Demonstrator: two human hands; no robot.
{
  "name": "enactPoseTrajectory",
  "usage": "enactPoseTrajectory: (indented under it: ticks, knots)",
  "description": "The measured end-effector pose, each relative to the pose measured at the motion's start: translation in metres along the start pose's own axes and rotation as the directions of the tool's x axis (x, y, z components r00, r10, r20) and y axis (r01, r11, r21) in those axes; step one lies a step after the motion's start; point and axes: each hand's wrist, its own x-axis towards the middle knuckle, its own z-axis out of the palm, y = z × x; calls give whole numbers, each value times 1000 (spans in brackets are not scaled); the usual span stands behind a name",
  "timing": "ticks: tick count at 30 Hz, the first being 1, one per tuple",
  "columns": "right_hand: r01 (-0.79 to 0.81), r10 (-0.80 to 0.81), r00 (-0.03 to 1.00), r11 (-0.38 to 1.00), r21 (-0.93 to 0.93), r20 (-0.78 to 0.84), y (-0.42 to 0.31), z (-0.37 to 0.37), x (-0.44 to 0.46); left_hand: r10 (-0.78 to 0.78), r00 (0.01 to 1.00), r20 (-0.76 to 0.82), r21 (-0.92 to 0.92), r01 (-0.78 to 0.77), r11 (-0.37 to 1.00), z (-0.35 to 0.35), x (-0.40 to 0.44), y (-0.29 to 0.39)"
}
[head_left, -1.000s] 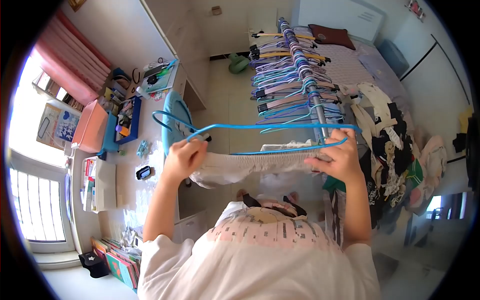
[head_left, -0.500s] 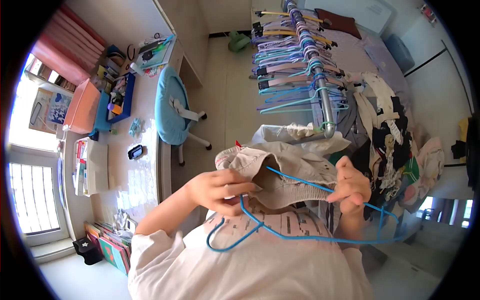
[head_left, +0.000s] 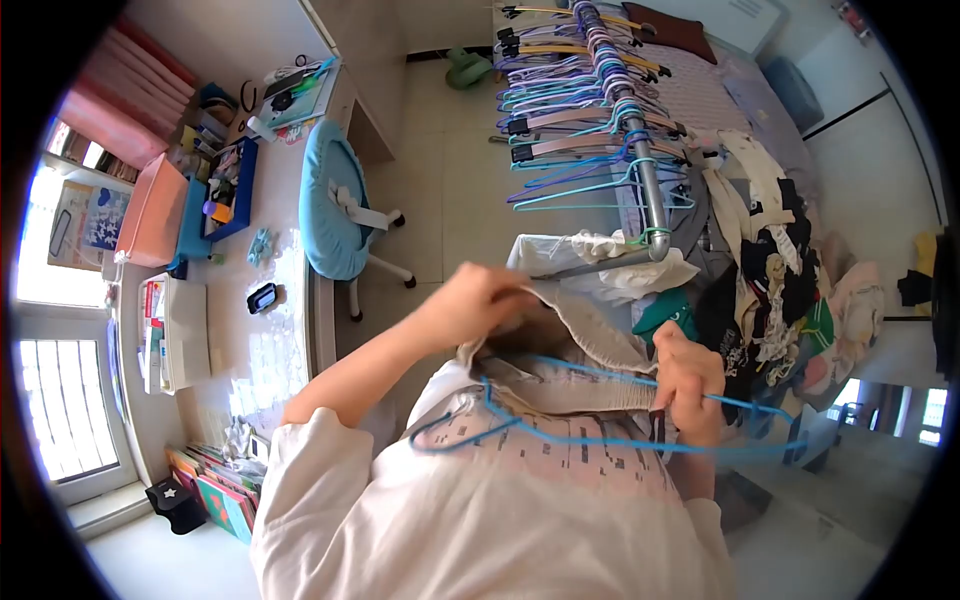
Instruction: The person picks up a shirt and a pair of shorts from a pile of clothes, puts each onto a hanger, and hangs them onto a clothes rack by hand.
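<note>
Beige pants with an elastic waistband [head_left: 605, 335] are held up in front of my chest, the waist opening facing me. My left hand [head_left: 480, 302] is closed on the left edge of the waistband, its fingertips partly hidden by the cloth. My right hand [head_left: 690, 382] is closed around the bar of a blue clothes hanger [head_left: 610, 443] at the right end of the waistband. One bar of the hanger runs across the waist opening; its hook points left, in front of my shirt. Whether my right fingers also pinch the cloth, I cannot tell.
Ahead, a metal rail [head_left: 648, 190] carries many hangers. A heap of clothes [head_left: 775, 260] lies on the bed at the right. Left are a blue swivel chair [head_left: 335, 205] and a desk [head_left: 275, 345] with boxes. A white bag [head_left: 540, 258] stands below the rail.
My left hand has moved up and away from the hanger's neck to the far edge of the waistband. The waist opening is tilted differently, and the hanger's hook sits slightly higher.
</note>
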Motion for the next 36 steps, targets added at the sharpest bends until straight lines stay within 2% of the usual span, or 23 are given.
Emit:
enactPoseTrajectory:
  ticks: [1,2,3,4,5,6,9,11,13,15,17,18,20,21,23,24,25,27,29,31,33,35,36]
  knots:
    - [-2,2,1000,1000,-2,-6,1,0,-1,-16,989,-145,-82,4,997,-12,-2,14]
    - [-50,43,998,984,-174,-45,3,0,-2,139,973,-186,-71,-154,986,-19,-4,18]
    - [-102,76,993,936,-338,-87,7,0,-3,142,973,-183,-71,-157,985,-23,-4,27]
    - [-76,42,994,925,-372,-98,12,2,-4,130,989,-65,-140,-138,981,-26,-5,36]
    - [-74,39,994,925,-373,-100,16,4,-4,123,991,54,-204,-109,973,-27,-6,41]
    - [-125,73,982,941,-315,-174,20,6,-4,126,988,84,-451,-76,890,-11,-1,33]
    - [-183,108,951,952,-245,-289,37,9,-5,375,891,256,-464,-227,856,15,4,19]
    - [-378,325,854,924,-56,-405,48,6,-12,382,824,418,-540,-113,834,20,-9,4]
    - [-403,338,831,913,-60,-443,61,2,-20,349,804,481,-607,18,794,21,-26,-2]
    - [-482,426,780,876,-7,-460,67,5,-20,341,850,400,-722,64,689,33,-43,-15]
    - [-480,413,786,876,-34,-459,77,12,-19,139,913,384,-534,97,840,44,-50,-20]
    - [-507,457,758,862,19,-465,82,14,-16,135,913,386,-531,100,841,53,-55,-20]
    - [-521,487,730,850,70,-479,95,13,-14,-56,955,292,-786,273,555,69,-60,-21]
    - [-515,480,733,855,68,-481,101,11,-15,-52,956,288,-784,267,560,73,-61,-37]
    - [-555,531,688,824,114,-495,109,5,-17,46,972,229,-903,194,382,78,-63,-67]
    - [-560,540,670,818,132,-510,110,3,-18,37,997,74,-721,28,693,86,-64,-69]
    - [-557,538,670,820,133,-511,111,3,-19,38,997,74,-718,27,695,90,-66,-71]
    - [-578,576,638,797,176,-512,110,2,-16,86,996,-28,-340,-90,936,86,-65,-58]
    - [-564,581,629,799,212,-517,111,7,-11,8,999,-40,-350,-22,937,87,-52,-49]
    - [-551,587,618,798,244,-523,109,7,-5,146,972,-185,3,-148,989,88,-39,-51]
    - [-568,577,540,787,241,-613,101,2,3,63,927,-370,-81,-100,992,85,-24,-55]
    - [-652,649,539,725,223,-537,93,2,-1,-130,824,-552,-294,-46,955,75,-3,-66]
    - [-505,508,730,852,140,-458,93,7,0,-125,800,-587,-339,-103,935,64,5,-60]
